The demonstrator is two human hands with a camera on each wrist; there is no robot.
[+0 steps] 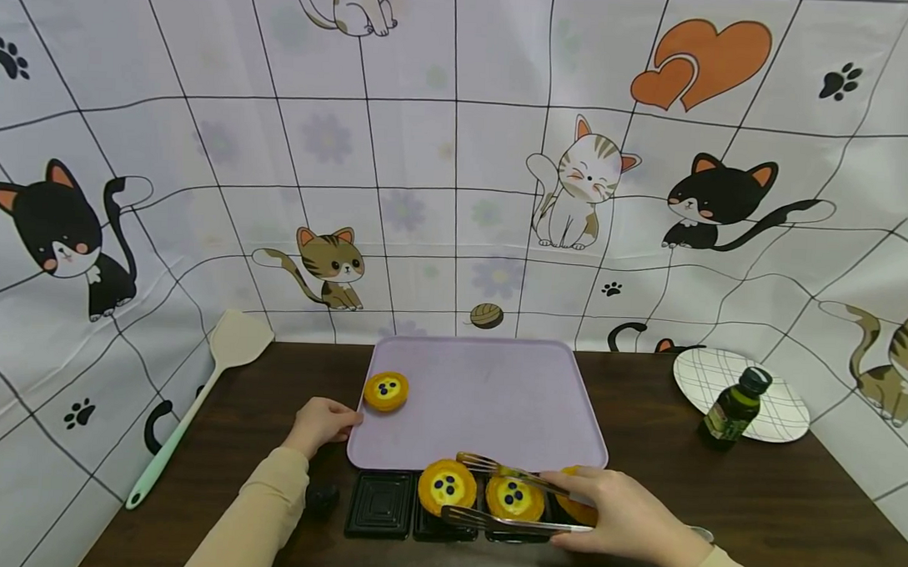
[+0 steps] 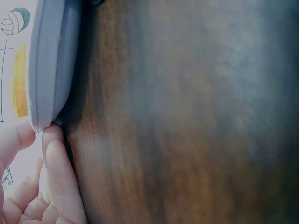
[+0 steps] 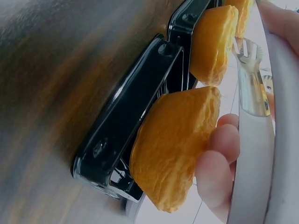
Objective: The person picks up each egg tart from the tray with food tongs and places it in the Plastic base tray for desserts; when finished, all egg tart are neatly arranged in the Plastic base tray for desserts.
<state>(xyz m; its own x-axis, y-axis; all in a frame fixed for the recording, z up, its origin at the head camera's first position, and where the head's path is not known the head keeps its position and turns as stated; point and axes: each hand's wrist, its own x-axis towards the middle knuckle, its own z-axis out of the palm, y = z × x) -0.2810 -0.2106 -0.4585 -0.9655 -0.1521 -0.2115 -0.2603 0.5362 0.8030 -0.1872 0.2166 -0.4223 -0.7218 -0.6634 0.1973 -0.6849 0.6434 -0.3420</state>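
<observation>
My left hand (image 1: 324,423) pinches the left rim of a lilac tray (image 1: 487,401); the left wrist view shows fingertips on both faces of the rim (image 2: 46,93). One tart (image 1: 386,391) with dark berries lies on the tray's left side. In my right hand (image 1: 619,514) is a pair of metal tongs (image 1: 524,526), spread apart. Their tips reach the far and near sides of the leftmost tart (image 1: 448,486) in a black mould (image 1: 379,504). A middle tart (image 1: 516,496) sits between the tongs' arms, and a right-hand tart (image 3: 177,144) is partly behind my fingers.
To the left, a spatula (image 1: 186,424) with a green handle leans against the patterned backdrop. A dark green bottle (image 1: 730,414) stands at the right by a white checked plate (image 1: 783,412). Everything is on a dark wooden table (image 1: 644,424).
</observation>
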